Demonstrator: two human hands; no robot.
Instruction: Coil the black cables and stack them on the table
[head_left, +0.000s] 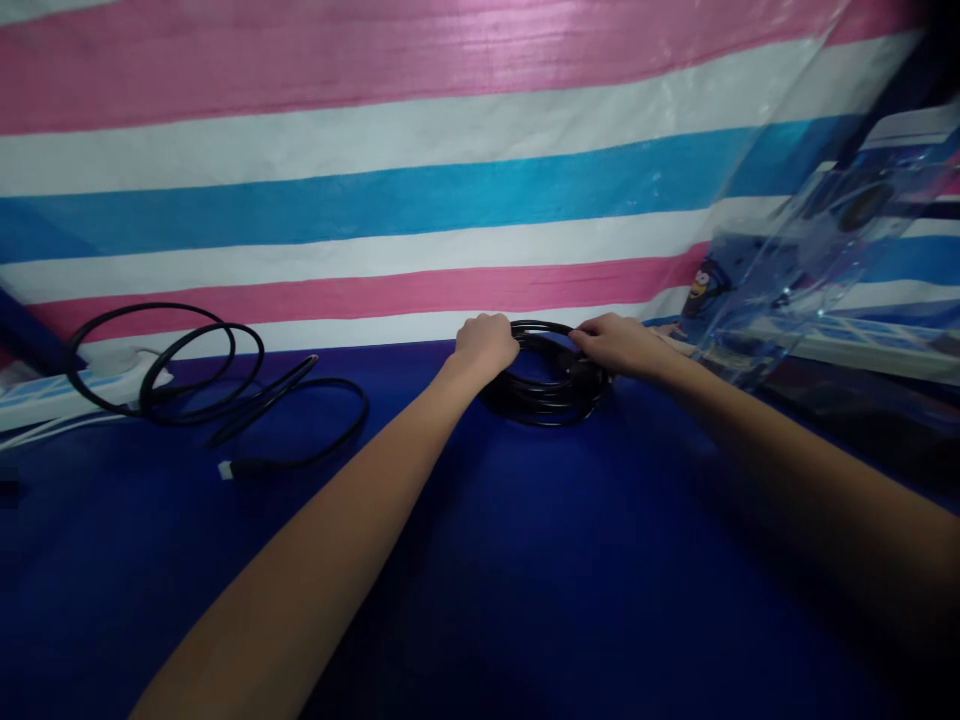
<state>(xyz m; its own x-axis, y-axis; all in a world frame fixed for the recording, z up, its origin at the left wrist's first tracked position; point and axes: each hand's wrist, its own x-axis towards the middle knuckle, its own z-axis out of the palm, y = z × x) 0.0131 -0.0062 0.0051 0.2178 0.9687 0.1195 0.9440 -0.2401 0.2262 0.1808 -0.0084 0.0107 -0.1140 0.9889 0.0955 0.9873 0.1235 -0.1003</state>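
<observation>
Both hands grip a black coil on the blue cloth: left hand fisted, right hand curled around it.

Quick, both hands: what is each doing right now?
Left hand: closed on the coiled black cable.
Right hand: gripping the same coil's other side.

Glossy black plastic-sheathed cable coil on matt blue cloth; shiny woven striped tarpaulin behind
</observation>
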